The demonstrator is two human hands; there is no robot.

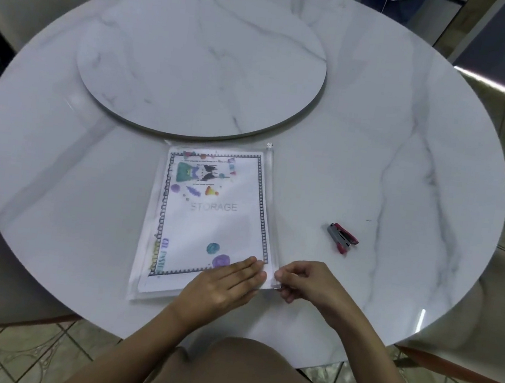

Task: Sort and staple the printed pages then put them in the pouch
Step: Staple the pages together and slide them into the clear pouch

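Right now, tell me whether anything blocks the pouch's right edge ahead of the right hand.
Nothing visible does. The right hand pinches the pouch at its near right corner, and that edge runs bare to the far corner. The left hand presses flat beside it; the stapler lies apart.

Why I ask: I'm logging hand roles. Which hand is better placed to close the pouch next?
Probably the right hand: it pinches the pouch's near right corner, while the left hand lies flat on the pouch, steadying it.

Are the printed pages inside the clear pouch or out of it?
Inside: the clear pouch frames the printed pages on all sides. Whether it is zipped: cannot tell.
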